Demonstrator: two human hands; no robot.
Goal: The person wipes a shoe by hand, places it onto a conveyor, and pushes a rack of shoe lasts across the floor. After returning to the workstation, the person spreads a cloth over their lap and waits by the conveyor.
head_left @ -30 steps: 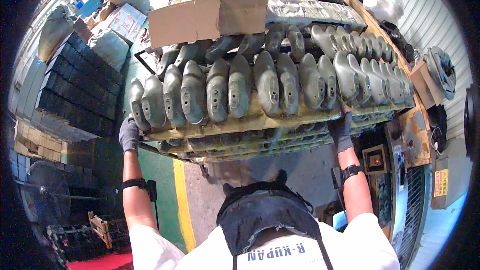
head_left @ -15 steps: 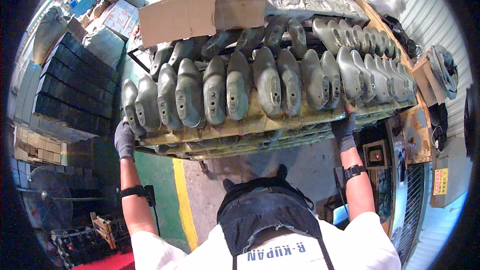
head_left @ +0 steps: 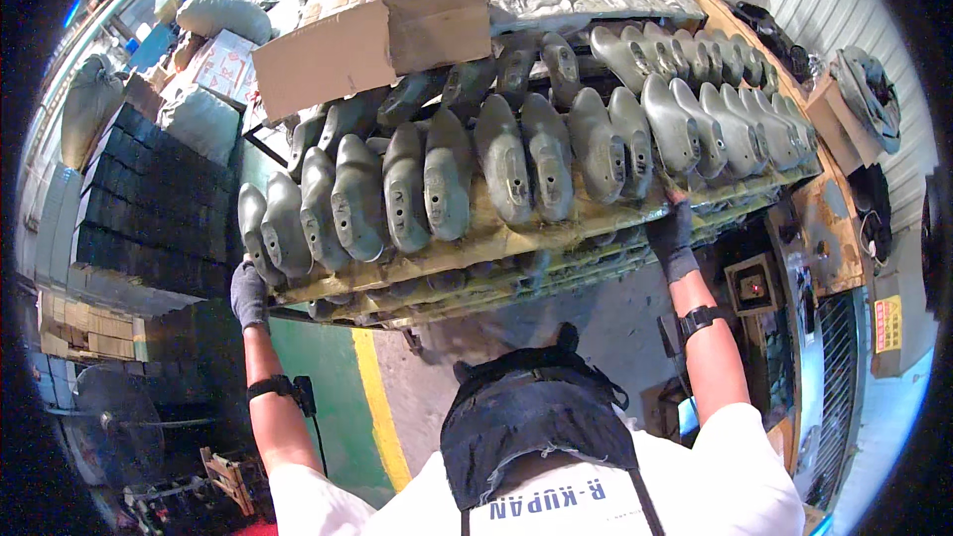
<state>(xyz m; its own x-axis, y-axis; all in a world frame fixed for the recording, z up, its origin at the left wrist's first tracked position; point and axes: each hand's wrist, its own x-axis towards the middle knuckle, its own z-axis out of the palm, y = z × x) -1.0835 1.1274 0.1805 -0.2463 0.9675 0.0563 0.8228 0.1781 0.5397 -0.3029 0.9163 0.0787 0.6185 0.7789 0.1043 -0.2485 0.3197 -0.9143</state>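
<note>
A rack (head_left: pixel 417 265) of several tiers stands in front of me, its yellowish-brown boards carrying rows of grey shoe lasts (head_left: pixel 448 179). The lasts stand heel end toward me, with small holes and marks on that end. My left hand (head_left: pixel 249 293), in a grey glove, is closed around the rack's near left corner, beside the outermost last. On the right, my right hand (head_left: pixel 671 235), gloved too, grips the front edge of the top board, below the lasts there. Both arms reach forward, and its fingers are partly hidden by the board.
Bent cardboard (head_left: pixel 328 58) lies over lasts farther back. Stacked black crates (head_left: pixel 149 203) stand at left, with a fan (head_left: pixel 114 422) nearer me. A wooden post-like bench edge (head_left: pixel 829 238) borders the rack's right. A yellow floor line (head_left: pixel 377 407) runs beneath.
The view has turned slightly, so the rack's right end sits higher and its left corner lower. Both hands keep their hold on the rack.
</note>
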